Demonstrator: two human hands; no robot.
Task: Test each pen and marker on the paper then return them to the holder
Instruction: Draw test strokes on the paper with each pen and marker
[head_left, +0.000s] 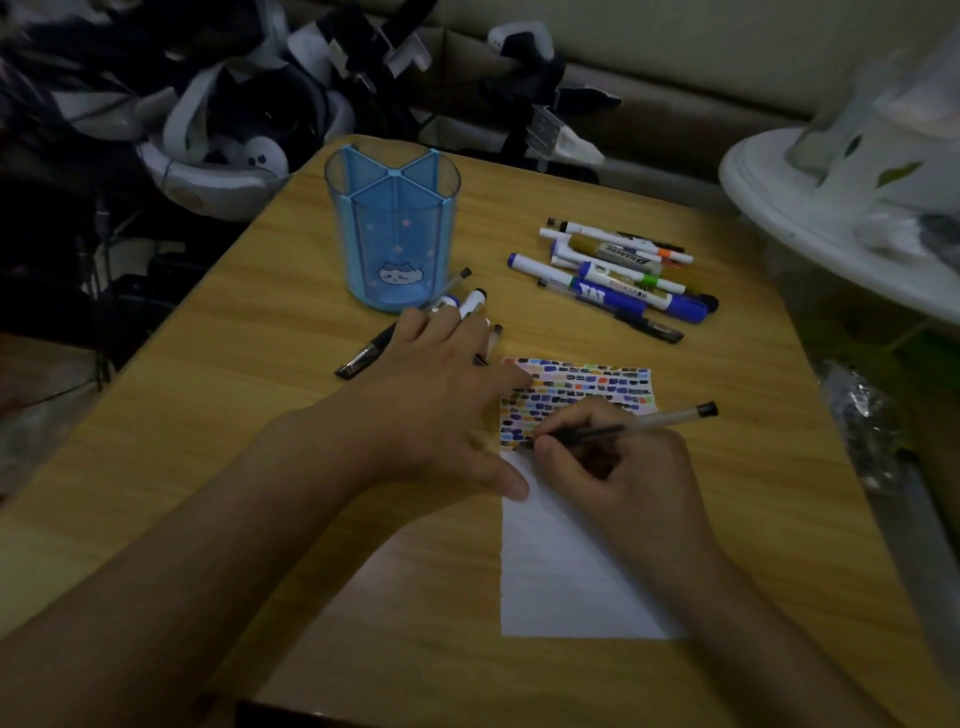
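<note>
A white paper (566, 571) lies on the wooden table (260, 415), its top part filled with coloured test marks (597, 384). My right hand (618, 467) grips a clear pen with a black cap (654, 418), its tip on the paper's left edge among the marks. My left hand (441, 395) lies flat with spread fingers, pressing the paper's left edge. Under and beyond its fingers lie a black pen (363, 356) and a few markers (470, 304). The blue divided holder (393, 223) stands upright behind, with nothing visible inside. A pile of pens and markers (618, 270) lies at the right.
A white round tray (831, 234) with a plastic-wrapped thing overhangs the table's right side. Dark headsets and cables (218, 114) are heaped beyond the far left edge. Crinkled plastic (857, 410) sits off the right edge.
</note>
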